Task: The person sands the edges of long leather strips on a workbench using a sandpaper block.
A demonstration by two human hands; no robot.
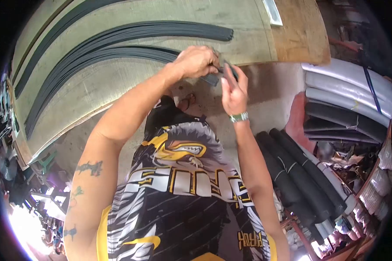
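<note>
Long dark strips lie in curved bundles on the pale table. My left hand is closed at the table's front edge, wrapped round the near end of the closest strip bundle. The bundle's tip sticks out below that hand. Just to the right, my right hand, with a watch at the wrist, is closed on a small dark object that I cannot make out. Its fingertips are close to those of my left hand. Another strip bundle lies farther back, untouched.
The table's edge curves in front of me. A white flat piece lies at its back right. Silvery rolls and dark rolls are stacked on the right. A foot shows on the floor below the table.
</note>
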